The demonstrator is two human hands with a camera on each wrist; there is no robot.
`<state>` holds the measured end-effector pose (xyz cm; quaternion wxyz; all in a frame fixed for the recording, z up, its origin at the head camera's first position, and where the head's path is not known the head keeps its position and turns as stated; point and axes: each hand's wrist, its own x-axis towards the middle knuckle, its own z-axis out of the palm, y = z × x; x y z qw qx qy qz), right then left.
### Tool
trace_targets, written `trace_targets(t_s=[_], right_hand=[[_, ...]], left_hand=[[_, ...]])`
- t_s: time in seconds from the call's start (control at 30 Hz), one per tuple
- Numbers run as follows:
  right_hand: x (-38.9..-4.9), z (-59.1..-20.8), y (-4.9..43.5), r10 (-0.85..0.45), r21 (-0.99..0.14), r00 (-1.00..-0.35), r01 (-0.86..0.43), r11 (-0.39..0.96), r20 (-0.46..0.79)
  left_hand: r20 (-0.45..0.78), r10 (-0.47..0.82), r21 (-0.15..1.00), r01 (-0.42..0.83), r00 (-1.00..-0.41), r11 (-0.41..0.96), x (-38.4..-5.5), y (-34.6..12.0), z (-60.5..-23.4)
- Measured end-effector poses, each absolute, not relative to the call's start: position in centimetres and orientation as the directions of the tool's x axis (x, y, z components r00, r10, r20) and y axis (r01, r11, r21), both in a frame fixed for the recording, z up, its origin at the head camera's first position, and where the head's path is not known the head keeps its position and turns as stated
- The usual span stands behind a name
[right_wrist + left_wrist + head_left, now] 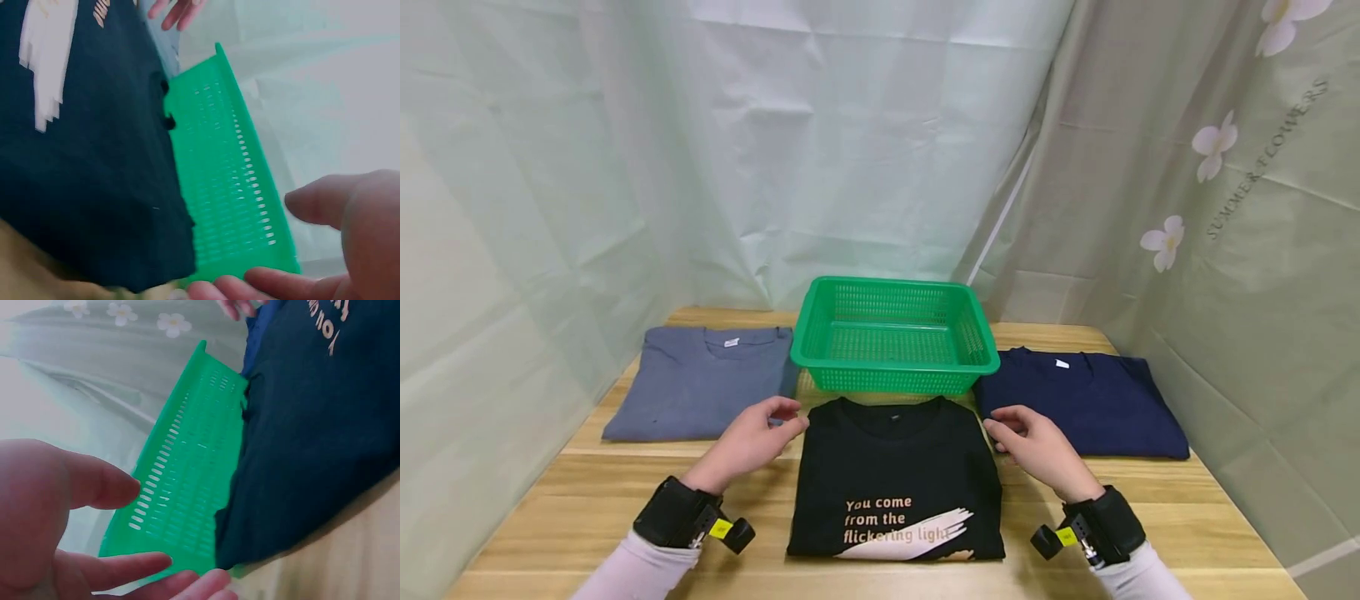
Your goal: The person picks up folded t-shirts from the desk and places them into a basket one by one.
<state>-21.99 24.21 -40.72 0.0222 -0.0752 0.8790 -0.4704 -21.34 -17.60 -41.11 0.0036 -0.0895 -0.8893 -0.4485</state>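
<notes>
A folded black T-shirt (895,467) with printed lettering lies flat on the wooden table, its neckline toward the green basket (891,379). My left hand (758,437) hovers by the shirt's upper left corner, thumb and fingers apart. On the opposite side, my right hand (1037,446) is held beside the upper right corner, fingers loosely bent. In the left wrist view a gap shows between the thumb and fingers (125,570), with nothing in it. The right wrist view likewise shows the thumb (319,200) apart from the fingers, holding nothing.
A folded grey-blue T-shirt (700,392) lies at the left, and a folded navy T-shirt (1082,408) at the right. The perforated basket stands between them at the back. Pale curtains (865,150) hang behind and along both sides of the table (580,517).
</notes>
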Motion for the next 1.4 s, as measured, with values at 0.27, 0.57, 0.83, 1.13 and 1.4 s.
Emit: trace_targets(t_s=[0.27,0.57,0.83,1.13,1.4], right_hand=[[-20.3,-42.3,24.2,-0.132,-0.873,-0.984,0.039,0.487,-0.118],[-19.7,-43.1,23.7,-0.137,-0.863,-0.966,0.126,0.489,-0.219],[-20.3,-43.4,22.8,-0.17,-0.887,-0.95,0.166,0.431,-0.261],[-20.9,-43.4,22.5,-0.32,-0.911,-0.915,0.104,0.399,-0.245],[-21.1,-43.1,21.9,-0.394,-0.929,-0.894,0.064,0.363,-0.215]], left_hand=[[-0.048,0.174,0.863,0.047,-0.983,0.503,-20.4,-17.2,-42.2],[-0.127,0.194,0.875,-0.018,-0.973,0.483,-20.7,-16.1,-42.7],[-0.17,0.207,0.894,-0.063,-0.963,0.444,-21.3,-15.3,-43.0],[-0.223,0.199,0.913,-0.133,-0.954,0.386,-21.8,-14.7,-42.9],[-0.185,0.335,0.934,-0.06,-0.924,0.352,-22.2,-14.6,-43.4]])
